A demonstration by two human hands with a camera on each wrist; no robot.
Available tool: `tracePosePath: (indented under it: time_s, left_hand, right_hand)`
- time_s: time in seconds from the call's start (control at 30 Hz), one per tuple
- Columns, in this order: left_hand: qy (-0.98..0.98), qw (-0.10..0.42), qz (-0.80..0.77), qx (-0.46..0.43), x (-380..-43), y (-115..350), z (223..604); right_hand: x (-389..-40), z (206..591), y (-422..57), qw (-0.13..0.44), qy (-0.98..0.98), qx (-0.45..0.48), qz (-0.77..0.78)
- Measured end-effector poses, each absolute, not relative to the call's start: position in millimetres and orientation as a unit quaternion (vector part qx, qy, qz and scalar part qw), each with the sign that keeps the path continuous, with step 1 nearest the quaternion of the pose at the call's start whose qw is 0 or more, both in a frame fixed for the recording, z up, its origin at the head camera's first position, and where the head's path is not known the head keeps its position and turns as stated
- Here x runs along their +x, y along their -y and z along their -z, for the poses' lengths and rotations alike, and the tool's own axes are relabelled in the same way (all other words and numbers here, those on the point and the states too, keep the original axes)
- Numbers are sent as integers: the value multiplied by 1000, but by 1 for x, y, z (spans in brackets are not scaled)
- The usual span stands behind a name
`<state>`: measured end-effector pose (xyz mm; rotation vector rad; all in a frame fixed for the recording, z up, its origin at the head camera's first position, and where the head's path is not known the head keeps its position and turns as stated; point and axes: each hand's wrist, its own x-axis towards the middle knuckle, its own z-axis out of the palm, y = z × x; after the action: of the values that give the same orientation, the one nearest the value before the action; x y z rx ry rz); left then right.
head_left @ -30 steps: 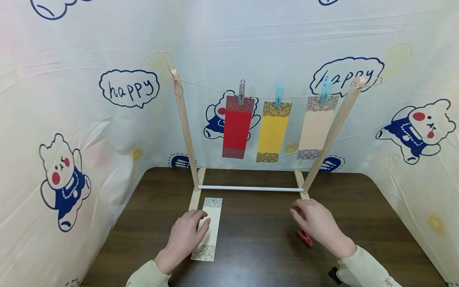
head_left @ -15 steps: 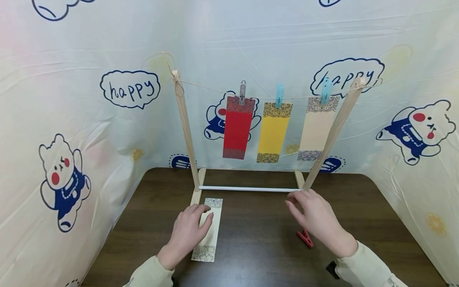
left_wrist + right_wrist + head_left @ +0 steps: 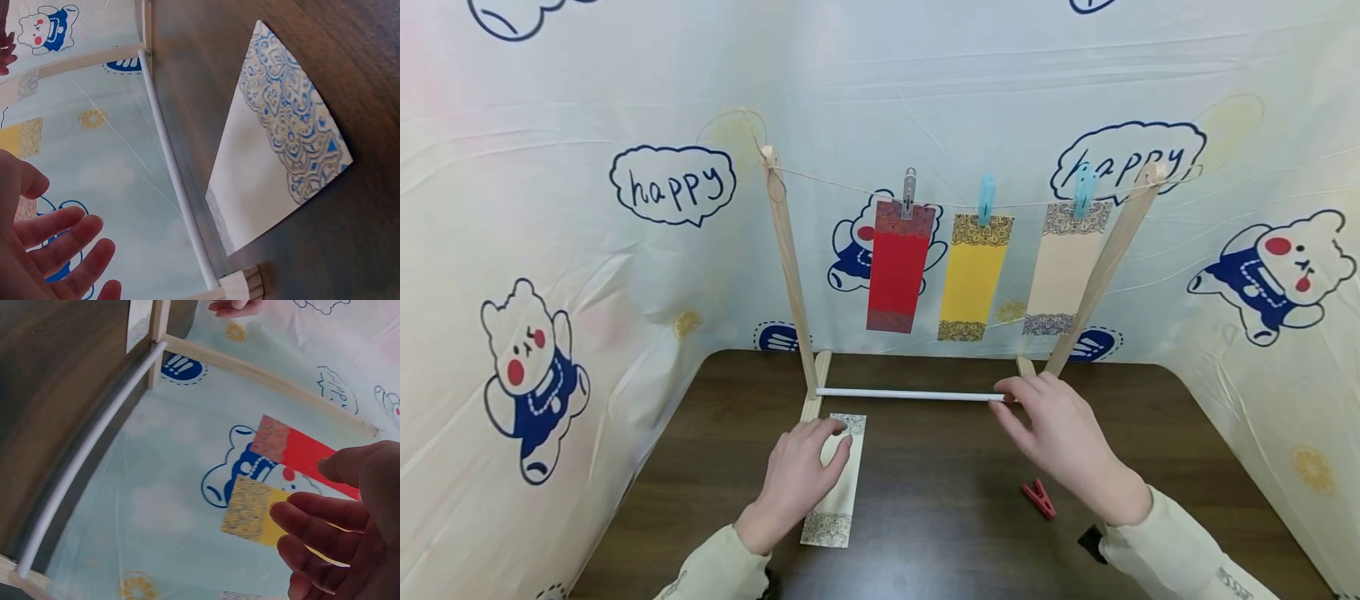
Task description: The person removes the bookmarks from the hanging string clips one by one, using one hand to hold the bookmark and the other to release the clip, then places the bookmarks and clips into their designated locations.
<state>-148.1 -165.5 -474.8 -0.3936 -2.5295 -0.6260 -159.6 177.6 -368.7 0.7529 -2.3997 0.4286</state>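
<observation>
My left hand hovers over a white card with patterned ends, its fingers loosely bent and holding nothing. The left wrist view shows the card's blue-and-gold patterned end on the table, away from the fingers. My right hand, also holding nothing, is raised at the right end of a white rod, overlapping it in the head view. A red clothespin lies on the table below that hand. On a string hang a red card, a yellow card and a cream card.
A grey clothespin and two light-blue clothespins hold the hanging cards. Wooden posts support the string at either side. Behind the dark table stands a printed curtain. A small black object shows by the right sleeve.
My right hand has moved forward and slightly left, toward the rod. The left hand has shifted a little forward and right. Cards and red clothespin stay in place.
</observation>
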Motion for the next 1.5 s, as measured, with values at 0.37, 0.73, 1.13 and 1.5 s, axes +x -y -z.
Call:
tracePosePath:
  time_s: [0.37,0.73,1.13,1.5]
  left_hand:
    - [927,245,241,-152,-150,161,467]
    - [923,244,258,-150,-161,156,459]
    - [908,257,290,-156,-172,144,445]
    - [891,252,346,-149,-186,145,437]
  right_hand:
    - [-164,339,-169,301,890,305,-159]
    - [-169,310,-162,297,892,302,-159]
    - [-177,288,-148,317,875,326,-165]
    - [-188,263,-136,317,872,327,-180]
